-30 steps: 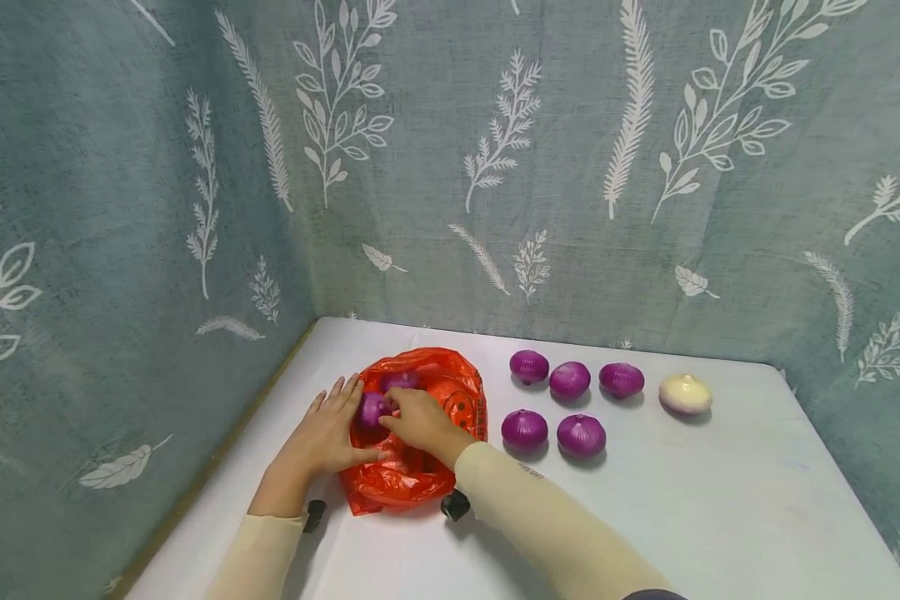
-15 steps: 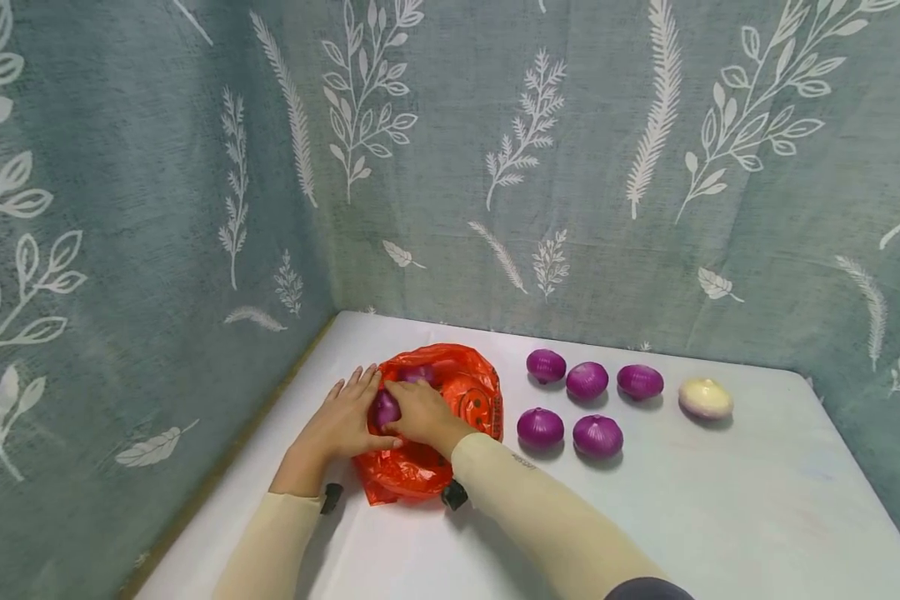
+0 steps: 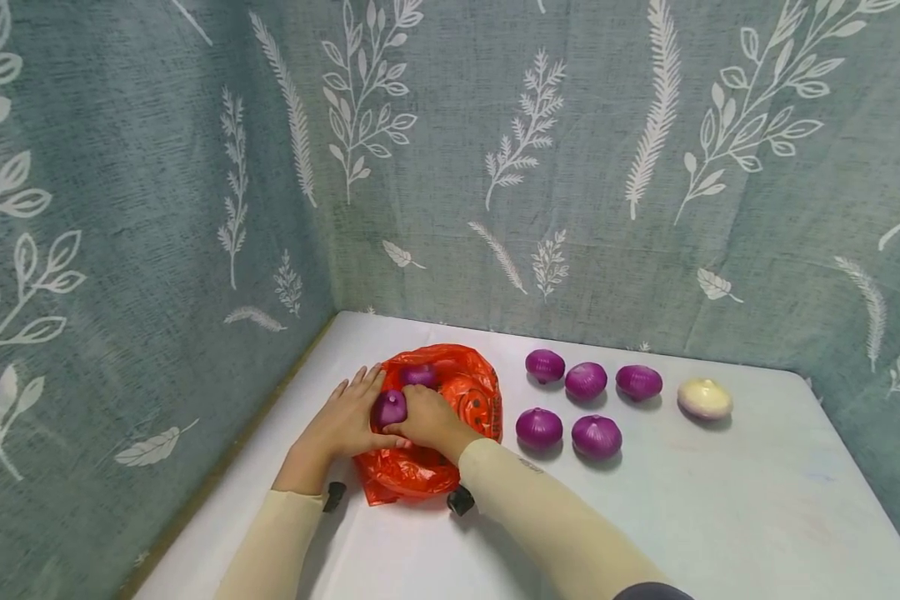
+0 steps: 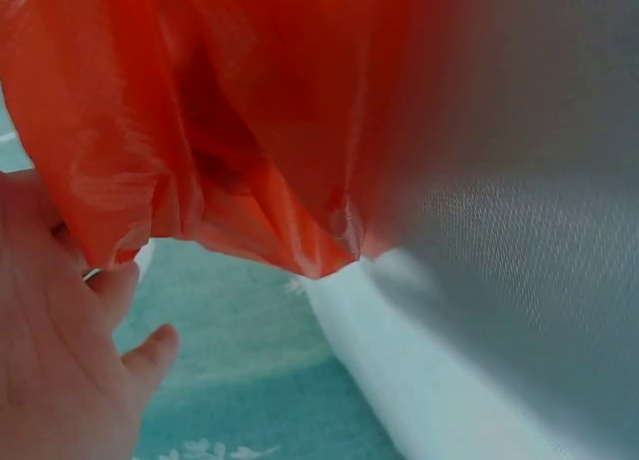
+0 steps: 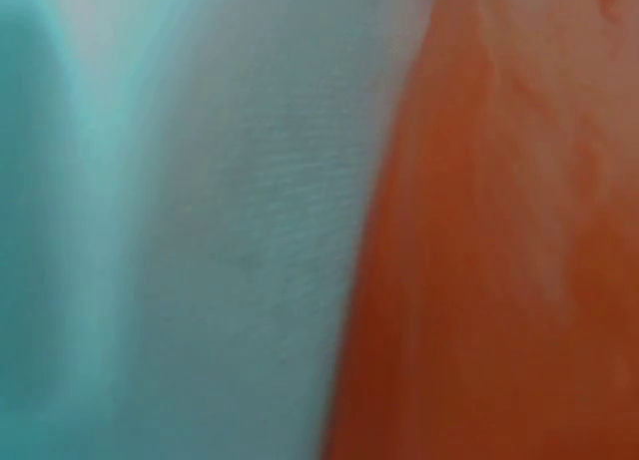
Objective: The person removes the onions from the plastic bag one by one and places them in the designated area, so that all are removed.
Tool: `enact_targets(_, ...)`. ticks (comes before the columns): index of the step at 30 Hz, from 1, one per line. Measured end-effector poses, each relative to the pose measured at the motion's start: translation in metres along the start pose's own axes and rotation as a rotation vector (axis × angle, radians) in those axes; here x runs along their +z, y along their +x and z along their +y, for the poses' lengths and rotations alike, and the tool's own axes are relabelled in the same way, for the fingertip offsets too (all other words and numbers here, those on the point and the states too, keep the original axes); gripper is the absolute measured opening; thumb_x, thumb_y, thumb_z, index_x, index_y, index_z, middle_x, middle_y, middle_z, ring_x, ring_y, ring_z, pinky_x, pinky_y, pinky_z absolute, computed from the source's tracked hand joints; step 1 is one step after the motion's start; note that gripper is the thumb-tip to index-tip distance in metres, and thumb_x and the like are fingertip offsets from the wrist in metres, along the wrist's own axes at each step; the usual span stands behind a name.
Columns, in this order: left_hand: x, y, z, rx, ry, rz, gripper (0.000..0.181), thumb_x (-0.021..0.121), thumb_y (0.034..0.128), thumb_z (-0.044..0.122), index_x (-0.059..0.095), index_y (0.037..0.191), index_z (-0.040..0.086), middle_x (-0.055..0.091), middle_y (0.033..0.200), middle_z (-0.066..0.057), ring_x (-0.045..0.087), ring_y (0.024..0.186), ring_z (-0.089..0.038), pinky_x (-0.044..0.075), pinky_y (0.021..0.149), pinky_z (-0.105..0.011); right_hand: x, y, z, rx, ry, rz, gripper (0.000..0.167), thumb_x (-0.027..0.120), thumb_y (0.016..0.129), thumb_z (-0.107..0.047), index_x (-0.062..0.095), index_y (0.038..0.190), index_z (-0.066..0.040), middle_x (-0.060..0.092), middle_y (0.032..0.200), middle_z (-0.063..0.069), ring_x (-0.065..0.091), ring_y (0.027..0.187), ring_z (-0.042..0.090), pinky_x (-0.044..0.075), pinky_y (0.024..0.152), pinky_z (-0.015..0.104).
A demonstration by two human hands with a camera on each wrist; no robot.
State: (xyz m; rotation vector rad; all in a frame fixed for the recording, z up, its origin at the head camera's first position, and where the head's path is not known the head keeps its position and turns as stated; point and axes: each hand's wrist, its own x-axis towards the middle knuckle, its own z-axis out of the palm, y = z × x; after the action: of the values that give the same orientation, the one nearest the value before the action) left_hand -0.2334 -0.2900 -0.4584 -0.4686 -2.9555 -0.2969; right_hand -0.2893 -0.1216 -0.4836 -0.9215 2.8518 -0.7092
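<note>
In the head view a red plastic bag (image 3: 412,477) lies with its mouth spread on the white table. My right hand (image 3: 431,418) reaches into it and grips a purple onion (image 3: 392,408) at the bag's left side. Behind that onion, a second purple onion (image 3: 419,375) sits inside the bag. My left hand (image 3: 339,427) rests along the bag's left rim, fingers extended and thumb pointing across the front. The left wrist view shows the left hand (image 4: 60,330) against the red plastic (image 4: 270,131). Only red plastic (image 5: 499,230) and blurred surfaces appear in the right wrist view.
Right of the bag stand several purple onions, among them a front one (image 3: 597,437) and a back one (image 3: 639,382). A pale cream onion (image 3: 705,398) lies farther right. Patterned grey-green cloth (image 3: 450,167) walls the table's back and left side.
The whole head view has shifted, with everything appearing farther right. My right hand still holds the onion, which has turned slightly so its tip faces up. My left hand stays at the bag's rim.
</note>
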Motion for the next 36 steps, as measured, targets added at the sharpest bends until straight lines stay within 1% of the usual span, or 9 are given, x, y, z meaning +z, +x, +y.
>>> enact_targets(7, 0.0, -0.006, -0.002, 0.014, 0.019, -0.008, 0.118, 0.065, 0.0726, 0.075, 0.024, 0.152, -0.001, 0.016, 0.16, -0.014, 0.014, 0.145, -0.038, 0.016, 0.113, -0.059, -0.012, -0.013, 0.009, -0.019, 0.034, -0.064, 0.074, 0.073, 0.083, -0.05, 0.049, 0.141, -0.01, 0.056, 0.134, 0.007, 0.053, 0.122, 0.024, 0.044, 0.101, 0.042)
enact_targets(11, 0.001, -0.008, -0.003, 0.014, 0.023, -0.009, 0.117, 0.068, 0.0723, 0.071, 0.024, 0.152, -0.002, 0.015, 0.16, -0.016, 0.013, 0.145, -0.038, 0.015, 0.113, -0.059, -0.025, -0.021, 0.016, 0.008, 0.068, -0.091, 0.078, 0.068, 0.085, -0.055, 0.047, 0.144, -0.009, 0.056, 0.135, 0.009, 0.054, 0.122, 0.025, 0.046, 0.099, 0.044)
enact_targets(14, 0.002, -0.006, -0.004, 0.021, 0.042, -0.001, 0.119, 0.068, 0.071, 0.072, 0.024, 0.152, -0.003, 0.015, 0.16, -0.017, 0.013, 0.145, -0.039, 0.016, 0.113, -0.058, -0.038, -0.025, 0.025, 0.025, 0.09, -0.082, 0.077, 0.066, 0.085, -0.058, 0.048, 0.143, -0.009, 0.059, 0.132, 0.008, 0.058, 0.118, 0.024, 0.049, 0.096, 0.042)
enact_targets(18, 0.002, -0.002, -0.004, 0.022, 0.044, -0.005, 0.121, 0.07, 0.0696, 0.072, 0.023, 0.153, -0.002, 0.013, 0.161, -0.016, 0.011, 0.146, -0.038, 0.015, 0.114, -0.057, -0.054, -0.029, 0.037, 0.012, 0.089, -0.08, 0.072, 0.065, 0.086, -0.058, 0.053, 0.139, -0.009, 0.063, 0.126, 0.005, 0.06, 0.113, 0.021, 0.05, 0.094, 0.039)
enact_targets(22, 0.002, 0.001, -0.004, 0.015, 0.028, -0.023, 0.121, 0.072, 0.0695, 0.069, 0.021, 0.153, -0.001, 0.011, 0.161, -0.015, 0.009, 0.146, -0.037, 0.012, 0.114, -0.057, -0.069, -0.035, 0.047, 0.001, 0.08, -0.109, 0.071, 0.065, 0.086, -0.057, 0.053, 0.14, -0.011, 0.063, 0.125, 0.003, 0.059, 0.112, 0.019, 0.05, 0.094, 0.038)
enact_targets(26, 0.004, 0.003, -0.002, 0.012, 0.022, -0.031, 0.122, 0.073, 0.0684, 0.07, 0.021, 0.153, -0.001, 0.011, 0.161, -0.015, 0.009, 0.146, -0.037, 0.012, 0.114, -0.057, -0.084, -0.042, 0.057, -0.001, 0.129, -0.144, 0.073, 0.064, 0.087, -0.057, 0.051, 0.142, -0.011, 0.063, 0.125, 0.002, 0.06, 0.111, 0.017, 0.05, 0.093, 0.036)
enact_targets(28, 0.004, 0.004, -0.002, 0.01, 0.016, -0.028, 0.124, 0.073, 0.067, 0.071, 0.022, 0.153, -0.001, 0.012, 0.161, -0.015, 0.009, 0.146, -0.038, 0.012, 0.114, -0.057, -0.092, -0.047, 0.061, -0.009, 0.154, -0.16, 0.074, 0.063, 0.088, -0.058, 0.05, 0.143, -0.011, 0.063, 0.126, 0.003, 0.059, 0.113, 0.018, 0.05, 0.094, 0.036)
enact_targets(32, 0.005, 0.004, 0.0, 0.007, -0.006, -0.016, 0.124, 0.074, 0.0658, 0.071, 0.023, 0.153, -0.001, 0.014, 0.16, -0.016, 0.011, 0.146, -0.039, 0.012, 0.114, -0.057, -0.109, -0.063, 0.068, -0.02, 0.156, -0.174, 0.074, 0.059, 0.089, -0.06, 0.05, 0.144, -0.011, 0.061, 0.131, 0.005, 0.056, 0.12, 0.021, 0.045, 0.1, 0.04)
enact_targets(36, 0.006, 0.005, 0.002, 0.01, -0.015, -0.015, 0.123, 0.075, 0.0664, 0.069, 0.023, 0.153, -0.002, 0.014, 0.16, -0.017, 0.011, 0.145, -0.039, 0.011, 0.114, -0.057, -0.126, -0.082, 0.079, -0.018, 0.187, -0.138, 0.073, 0.058, 0.089, -0.061, 0.051, 0.142, -0.011, 0.062, 0.129, 0.004, 0.057, 0.119, 0.019, 0.044, 0.101, 0.04)
